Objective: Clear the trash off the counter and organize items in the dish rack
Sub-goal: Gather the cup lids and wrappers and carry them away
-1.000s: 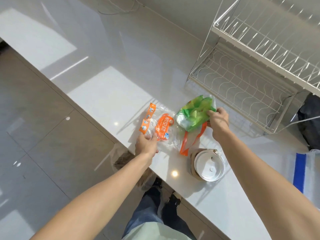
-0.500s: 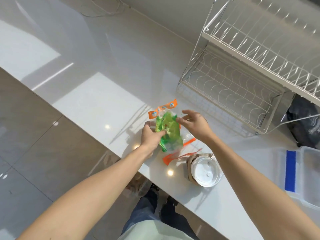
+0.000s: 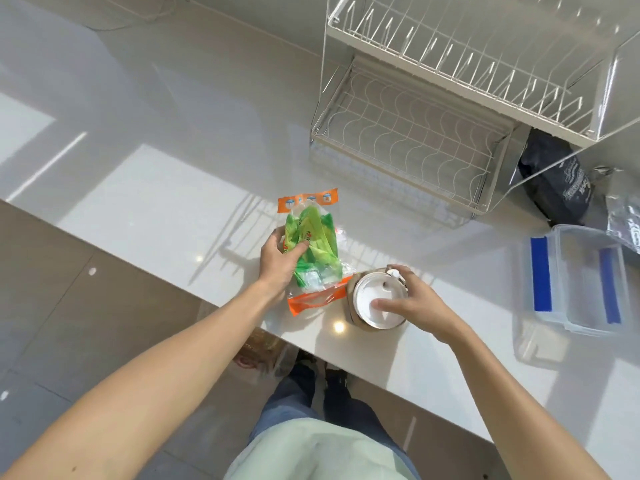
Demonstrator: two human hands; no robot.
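**Left hand on the wrappers, right hand on the cup lid**

From my remote seat I see the left hand (image 3: 277, 263) gripping a bundle of plastic wrappers (image 3: 311, 251) near the front edge of the worktop (image 3: 173, 188). The fingers curl round the bundle's left side and the thumb presses across the crumpled green wrapper, which lies on top of a clear bag with orange strips at its far and near ends. The bundle rests on the worktop, its near orange strip just beside the paper cup (image 3: 375, 299).

The cup stands upright close to the front edge, brown-walled with a white lid (image 3: 367, 296). The right hand (image 3: 415, 303) is spread over it: the thumb tip lies on the lid's top, and the other fingers bend round the far right rim (I cannot tell how firmly they grip).

The white wire dish rack (image 3: 415, 133) stands toward the back of the worktop, beyond the cup and well apart from both hands. Its two tiers show bare wire. Right of the rack's lower tier a dark bag (image 3: 550, 178) lies near the back, with something silvery (image 3: 623, 216) at the right edge of view. In front of those sits a clear plastic container (image 3: 581, 278) with blue clips, toward the worktop's right end.
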